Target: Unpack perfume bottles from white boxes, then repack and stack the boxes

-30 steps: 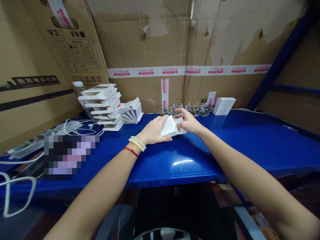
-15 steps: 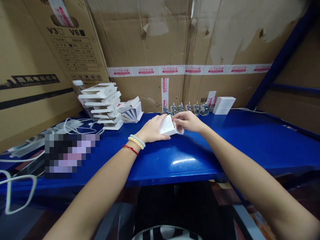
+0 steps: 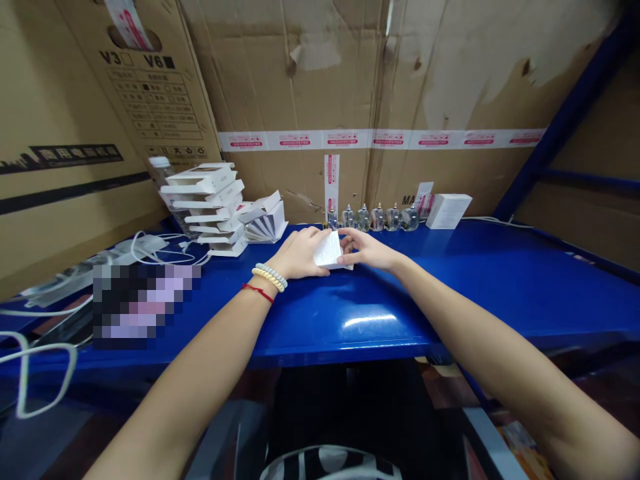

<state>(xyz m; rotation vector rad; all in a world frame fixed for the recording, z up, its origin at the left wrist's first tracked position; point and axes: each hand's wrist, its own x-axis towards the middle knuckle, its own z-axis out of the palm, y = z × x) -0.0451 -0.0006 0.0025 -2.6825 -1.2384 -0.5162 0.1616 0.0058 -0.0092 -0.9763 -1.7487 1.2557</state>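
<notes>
A small white box point(image 3: 328, 251) with fine print on its face is held low over the blue table, tilted. My left hand point(image 3: 299, 253) is wrapped round its left side, thumb along the bottom edge. At the box's right end is my right hand point(image 3: 367, 251), its thumb on the edge and its fingers curled at the end flap. The box's inside and most of that flap are hidden. Just behind the hands stands a row of several small clear glass bottles point(image 3: 379, 218) with metallic tops.
A closed white box point(image 3: 449, 211) stands at the back right. Open white boxes point(image 3: 213, 213) are stacked at left, beside a fan of white cartons point(image 3: 267, 219). White cables point(image 3: 165, 250) and a plastic bottle point(image 3: 161, 168) lie further left. Large cardboard point(image 3: 300, 80) walls the back.
Both hands and the white box have shifted slightly left. My right fingers have moved from pinching at the flap to bracing the box's right end, which now looks more closed.
</notes>
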